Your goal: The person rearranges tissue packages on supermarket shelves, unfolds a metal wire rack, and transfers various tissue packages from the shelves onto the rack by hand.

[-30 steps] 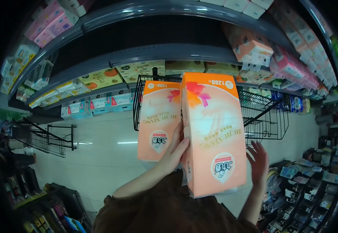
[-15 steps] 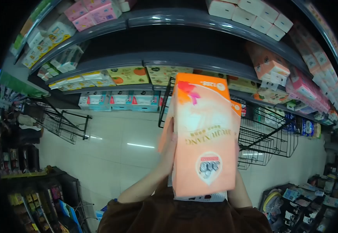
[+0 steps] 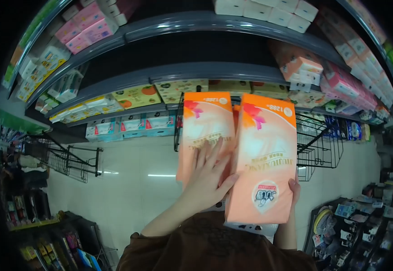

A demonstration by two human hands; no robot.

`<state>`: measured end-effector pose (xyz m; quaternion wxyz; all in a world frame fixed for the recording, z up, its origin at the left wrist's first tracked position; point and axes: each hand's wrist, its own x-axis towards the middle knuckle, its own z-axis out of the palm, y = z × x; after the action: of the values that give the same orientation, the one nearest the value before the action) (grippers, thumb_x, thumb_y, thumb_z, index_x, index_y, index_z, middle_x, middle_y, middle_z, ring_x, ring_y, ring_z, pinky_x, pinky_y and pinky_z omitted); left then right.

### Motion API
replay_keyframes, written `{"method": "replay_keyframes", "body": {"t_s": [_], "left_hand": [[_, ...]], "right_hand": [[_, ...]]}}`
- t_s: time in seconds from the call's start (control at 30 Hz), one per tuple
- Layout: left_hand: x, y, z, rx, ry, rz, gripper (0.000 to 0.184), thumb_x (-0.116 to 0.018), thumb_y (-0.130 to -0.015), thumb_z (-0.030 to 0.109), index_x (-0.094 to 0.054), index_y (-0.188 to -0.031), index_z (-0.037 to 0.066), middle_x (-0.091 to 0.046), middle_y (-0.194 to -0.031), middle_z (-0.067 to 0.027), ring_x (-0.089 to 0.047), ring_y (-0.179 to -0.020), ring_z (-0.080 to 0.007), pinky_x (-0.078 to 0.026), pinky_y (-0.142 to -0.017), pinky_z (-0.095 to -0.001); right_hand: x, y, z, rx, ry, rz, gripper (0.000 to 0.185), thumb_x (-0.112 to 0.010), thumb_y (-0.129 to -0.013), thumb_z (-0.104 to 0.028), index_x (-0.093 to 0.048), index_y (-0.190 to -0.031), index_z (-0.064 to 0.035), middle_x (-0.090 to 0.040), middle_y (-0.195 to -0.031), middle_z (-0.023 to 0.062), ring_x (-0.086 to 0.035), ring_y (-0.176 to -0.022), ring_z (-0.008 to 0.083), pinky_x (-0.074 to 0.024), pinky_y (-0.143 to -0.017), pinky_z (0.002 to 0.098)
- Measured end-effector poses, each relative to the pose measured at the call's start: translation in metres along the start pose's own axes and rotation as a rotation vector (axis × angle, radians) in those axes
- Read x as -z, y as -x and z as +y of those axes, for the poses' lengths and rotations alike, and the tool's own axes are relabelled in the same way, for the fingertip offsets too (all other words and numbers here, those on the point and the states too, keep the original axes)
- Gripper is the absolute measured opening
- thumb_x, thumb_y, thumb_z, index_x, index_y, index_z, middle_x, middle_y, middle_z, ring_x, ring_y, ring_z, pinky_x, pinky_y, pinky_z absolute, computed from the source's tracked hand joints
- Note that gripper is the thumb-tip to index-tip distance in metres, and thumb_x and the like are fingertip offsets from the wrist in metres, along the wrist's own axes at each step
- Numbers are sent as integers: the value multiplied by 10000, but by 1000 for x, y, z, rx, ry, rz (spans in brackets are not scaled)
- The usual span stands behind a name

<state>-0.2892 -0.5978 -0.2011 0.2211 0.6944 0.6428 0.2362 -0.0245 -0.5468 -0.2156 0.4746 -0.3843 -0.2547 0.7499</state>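
Two orange-and-white tissue packs stand side by side in front of my body. The left tissue pack (image 3: 207, 119) has my left hand (image 3: 208, 178) laid over its top face, fingers stretched and spread. The left thumb touches the near side of the right tissue pack (image 3: 265, 149), which sits nearer and higher in view. My right hand (image 3: 294, 190) grips that right pack along its right side; most of its fingers are hidden behind the pack. Below the packs, part of a spotted white wrapper shows against the brown shirt.
Ahead runs a curved-looking dark shelf (image 3: 232, 70) with yellow tissue packs (image 3: 138, 95) on a lower level. White packs (image 3: 269, 11) stand on the upper level. Black wire racks (image 3: 320, 147) (image 3: 77, 158) stand to both sides over pale floor tiles. Stocked displays (image 3: 354, 226) fill the lower right.
The right pack has moved rightward, revealing the second pack beside it. My left hand has come from the pack's left side onto the left pack's top face.
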Motion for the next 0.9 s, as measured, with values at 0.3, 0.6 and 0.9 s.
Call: {"method": "replay_keyframes", "body": {"t_s": [0.3,0.6,0.9], "left_hand": [[-25,-31,-11,-23,-227,89,600,-625,-922,376,-498,-1413,55,-273,-1578,-240,-260,-1415,-486,-183,-1179,-593],[-12,-38,-17,-52,-262,-11,585,-639,-913,354,-489,-1406,76,-337,-1525,-236,-286,-1383,-458,-216,-1159,-573],[-43,-144,-47,70,-350,203,648,-597,-936,468,-422,-1481,163,-284,-1559,-236,-290,-1369,-513,-230,-1127,-634]], "right_hand": [[83,-13,21,4,-87,109,650,-542,-887,-197,-373,-1485,-6,-515,-1420,170,-516,-1296,271,-436,-1074,366],[53,-80,20,-7,504,7,671,-582,-968,-332,-349,-1537,-65,-421,-1491,140,-373,-1376,273,-294,-1152,373],[62,-119,45,218,889,-76,612,-561,-987,-366,-407,-1483,-41,-410,-1435,186,-335,-1350,334,-248,-1153,429]]}}
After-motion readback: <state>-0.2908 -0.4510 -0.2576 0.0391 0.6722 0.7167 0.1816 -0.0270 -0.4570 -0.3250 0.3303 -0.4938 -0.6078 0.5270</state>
